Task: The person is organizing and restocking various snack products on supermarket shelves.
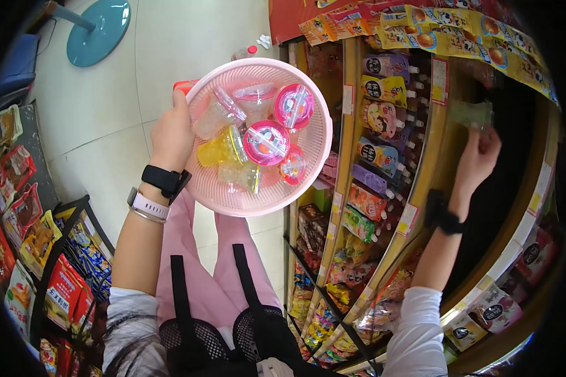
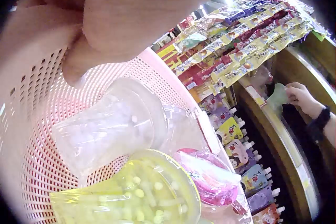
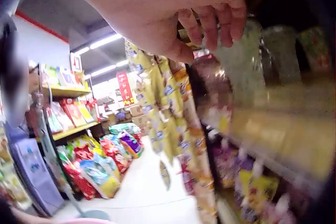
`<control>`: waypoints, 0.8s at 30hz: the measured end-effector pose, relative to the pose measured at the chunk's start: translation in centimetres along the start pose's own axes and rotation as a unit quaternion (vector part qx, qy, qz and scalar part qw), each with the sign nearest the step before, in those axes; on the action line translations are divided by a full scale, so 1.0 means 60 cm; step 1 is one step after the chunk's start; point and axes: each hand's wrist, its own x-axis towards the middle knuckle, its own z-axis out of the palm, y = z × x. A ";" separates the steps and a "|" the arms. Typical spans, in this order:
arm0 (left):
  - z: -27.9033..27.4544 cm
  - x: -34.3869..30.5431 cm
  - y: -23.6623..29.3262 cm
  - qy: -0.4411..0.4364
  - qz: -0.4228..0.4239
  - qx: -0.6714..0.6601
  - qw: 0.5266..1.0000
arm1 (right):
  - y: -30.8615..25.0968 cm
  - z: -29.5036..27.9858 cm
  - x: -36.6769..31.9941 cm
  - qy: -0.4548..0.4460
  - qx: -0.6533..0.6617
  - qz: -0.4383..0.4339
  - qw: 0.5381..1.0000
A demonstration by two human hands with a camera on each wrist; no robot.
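Observation:
My left hand (image 1: 173, 135) grips a round pink plastic basket (image 1: 326, 141) at its rim, beside a red handle piece. Inside the basket lie several clear plastic cups, a yellow cup (image 1: 222, 147) and cups with pink lids (image 1: 267, 143). White bits show through the yellow cup's wall in the left wrist view. Over at the shelf on the right, my right hand (image 1: 481, 157) pinches a pale green translucent cup (image 2: 276, 98) by one end. The right wrist view shows that hand (image 3: 173, 14) with its fingers bent down, the cup blurred beside them.
Spouted pouches (image 1: 383, 88) fill the shelf row left of my right hand. Strips of yellow snack packets (image 1: 446, 38) hang above it. Bagged snacks (image 1: 63, 289) stand on a rack at the left. A teal round base (image 1: 99, 31) stands on the tiled floor.

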 end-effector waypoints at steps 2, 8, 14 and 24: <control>0.005 -0.002 -0.003 0.014 0.008 -0.006 1.000 | 0.023 -0.006 0.055 0.024 -0.081 -0.046 0.995; 0.009 -0.009 -0.013 0.009 0.006 0.005 1.000 | 0.025 0.006 0.111 0.048 -0.232 -0.059 0.970; 0.015 -0.013 -0.024 0.038 0.047 -0.048 0.997 | 0.087 0.056 0.191 -0.048 -0.381 -0.037 0.923; 0.016 -0.010 -0.020 0.047 0.030 -0.013 0.998 | 0.071 0.077 0.180 0.005 -0.335 0.018 0.942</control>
